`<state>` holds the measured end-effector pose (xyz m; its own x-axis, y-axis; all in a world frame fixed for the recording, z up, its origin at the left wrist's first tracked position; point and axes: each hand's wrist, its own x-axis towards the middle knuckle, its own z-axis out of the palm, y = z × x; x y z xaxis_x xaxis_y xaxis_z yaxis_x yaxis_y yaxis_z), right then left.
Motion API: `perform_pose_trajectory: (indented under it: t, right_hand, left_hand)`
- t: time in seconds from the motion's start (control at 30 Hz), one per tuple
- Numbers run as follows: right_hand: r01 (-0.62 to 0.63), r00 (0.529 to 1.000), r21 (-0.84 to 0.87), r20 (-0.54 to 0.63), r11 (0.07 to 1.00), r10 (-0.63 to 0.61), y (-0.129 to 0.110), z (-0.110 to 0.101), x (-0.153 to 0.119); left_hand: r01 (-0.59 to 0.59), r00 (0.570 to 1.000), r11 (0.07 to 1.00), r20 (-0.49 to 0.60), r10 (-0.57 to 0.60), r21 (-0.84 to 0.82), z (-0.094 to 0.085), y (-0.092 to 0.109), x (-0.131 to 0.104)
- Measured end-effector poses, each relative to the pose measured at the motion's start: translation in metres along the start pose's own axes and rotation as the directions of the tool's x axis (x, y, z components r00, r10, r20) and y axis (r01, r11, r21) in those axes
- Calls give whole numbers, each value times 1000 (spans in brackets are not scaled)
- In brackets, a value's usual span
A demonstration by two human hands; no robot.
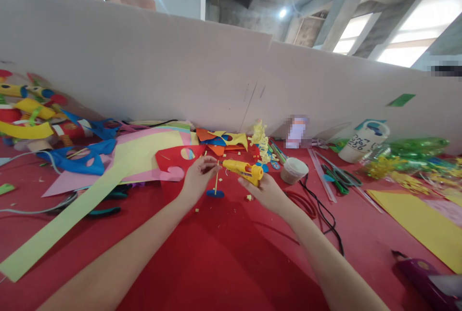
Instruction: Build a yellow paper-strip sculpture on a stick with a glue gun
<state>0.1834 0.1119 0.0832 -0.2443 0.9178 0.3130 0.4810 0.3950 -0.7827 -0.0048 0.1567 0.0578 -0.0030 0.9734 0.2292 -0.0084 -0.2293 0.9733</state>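
My right hand point(265, 190) is wrapped around the grip of a yellow hot glue gun point(243, 169), whose nozzle points left. My left hand point(200, 176) is closed in a pinch right at the nozzle. From its fingertips a thin yellowish stick point(216, 183) runs down to a small blue disc point(215, 194) at its lower end. Whether the disc touches the table cannot be made out. Behind my left hand lies a red foam sheet point(173, 156) with cut-out holes. Small pale scraps are scattered below the gun.
A paper cup point(294, 170) stands right of the gun, near black cord point(330, 219) and scissors point(341, 174). Coloured sheets point(140, 149) and pliers point(104, 211) lie left. At right are a white bottle point(363, 142), yellow sheets point(415, 224) and a purple tool point(422, 277). A white partition point(162, 65) stands behind.
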Motion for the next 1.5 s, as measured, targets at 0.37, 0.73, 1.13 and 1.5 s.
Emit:
perform_pose_trajectory:
  t: [0.37,0.73,1.13,1.5]
  right_hand:
    - [25,1000,-16,10,1000,-25,2,0,0]
    - [51,999,-9,-3,999,-51,0,0,0]
    - [42,999,-21,20,999,-41,0,-1,1]
    - [39,999,-41,18,998,-39,1,-1,0]
  left_hand:
    - [-19,1000,1000,-7,19,-4,0,0,0]
    - [-9,1000,1000,-18,9,-2,1,1,0]
    - [-3,1000,1000,-18,2,-16,1,1,0]
    - [13,1000,999,-25,-14,-32,2,3,-1]
